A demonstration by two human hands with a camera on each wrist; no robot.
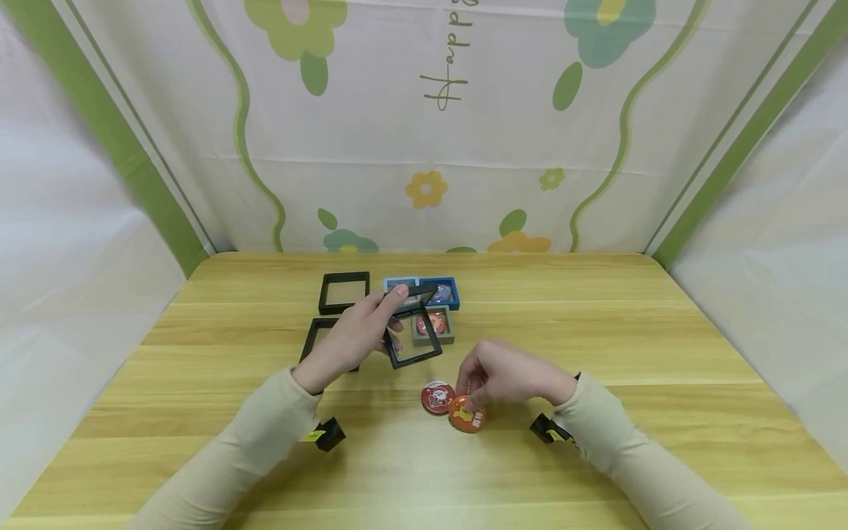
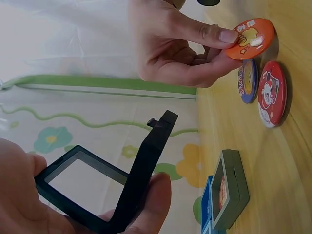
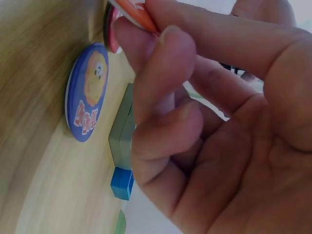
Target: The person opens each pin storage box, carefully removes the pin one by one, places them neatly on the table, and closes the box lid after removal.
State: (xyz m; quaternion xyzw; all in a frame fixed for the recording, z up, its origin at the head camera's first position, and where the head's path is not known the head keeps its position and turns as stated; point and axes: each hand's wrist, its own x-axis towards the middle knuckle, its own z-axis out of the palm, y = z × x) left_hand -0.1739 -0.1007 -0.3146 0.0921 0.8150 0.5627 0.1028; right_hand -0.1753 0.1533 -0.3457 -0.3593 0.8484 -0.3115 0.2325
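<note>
My left hand (image 1: 361, 324) grips a black hinged display frame (image 2: 146, 168), held above the table with its two halves spread apart and clear film in the windows. Lower and to the right, my right hand (image 1: 513, 372) pinches an orange round button badge (image 1: 467, 419) between thumb and fingers, tilted off the table in the left wrist view. Just left of it a red round badge (image 1: 437, 397) lies on the wood. A blue round badge (image 3: 87, 92) with a yellow figure lies under my right hand, hidden from the head view.
Beyond my left hand stand a grey frame (image 1: 433, 341), a blue frame (image 1: 451, 283) and a light blue frame (image 1: 400, 280), each with a badge inside. Two more black frames, one farther back (image 1: 324, 294) and one nearer (image 1: 310, 343), lie to the left. A patterned curtain (image 1: 371, 132) hangs behind the table.
</note>
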